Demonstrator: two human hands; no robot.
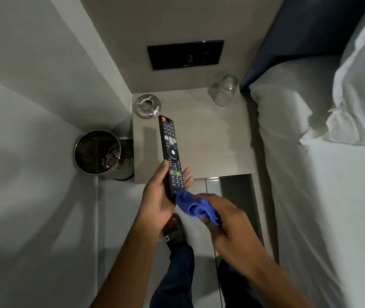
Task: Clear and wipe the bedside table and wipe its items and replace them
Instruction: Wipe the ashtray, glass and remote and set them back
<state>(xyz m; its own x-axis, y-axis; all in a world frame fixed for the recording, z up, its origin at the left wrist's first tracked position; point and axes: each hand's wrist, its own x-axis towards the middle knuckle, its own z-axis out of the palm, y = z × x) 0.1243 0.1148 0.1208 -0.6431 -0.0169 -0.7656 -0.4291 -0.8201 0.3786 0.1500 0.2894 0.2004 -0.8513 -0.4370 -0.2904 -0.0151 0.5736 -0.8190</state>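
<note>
My left hand (158, 197) grips the lower end of a long black remote control (169, 147), buttons up, held out over the front edge of the pale bedside table (217, 141). My right hand (226, 221) holds a bunched blue cloth (196, 206) pressed against the remote's near end. On the table a shiny metal ashtray (147, 106) sits at the back left corner. A clear glass (224, 91) stands upside down at the back right corner.
A metal waste bin (101, 152) with some rubbish stands on the floor left of the table. A bed with white sheets (310, 163) runs along the right. A black switch panel (186, 54) is on the wall behind. My sandalled foot (173, 230) is below.
</note>
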